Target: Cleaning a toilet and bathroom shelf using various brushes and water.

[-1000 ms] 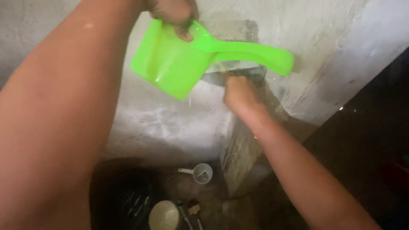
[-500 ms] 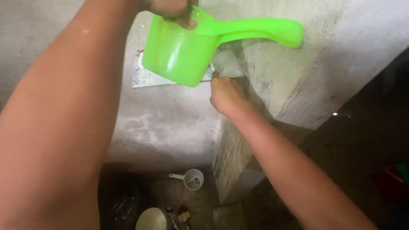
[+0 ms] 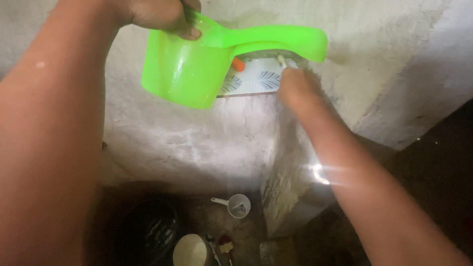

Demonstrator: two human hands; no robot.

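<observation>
Two hands are raised to the concrete wall (image 3: 394, 59): the left hand (image 3: 162, 15) is clamped on the rim of a green plastic dipper (image 3: 189, 69), tilted in front of a leaf-patterned tile (image 3: 256, 79), and the right hand (image 3: 295, 88) presses something small against that tile, though its grip is too blurred to tell. The dipper looks light, stiff and probably wet and slippery, so its long handle seems the surer hold.

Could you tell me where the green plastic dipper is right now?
In the head view, the green dipper is upper centre, gripped at its rim by the left hand, just left of the right hand at the leaf-patterned tile.
</observation>
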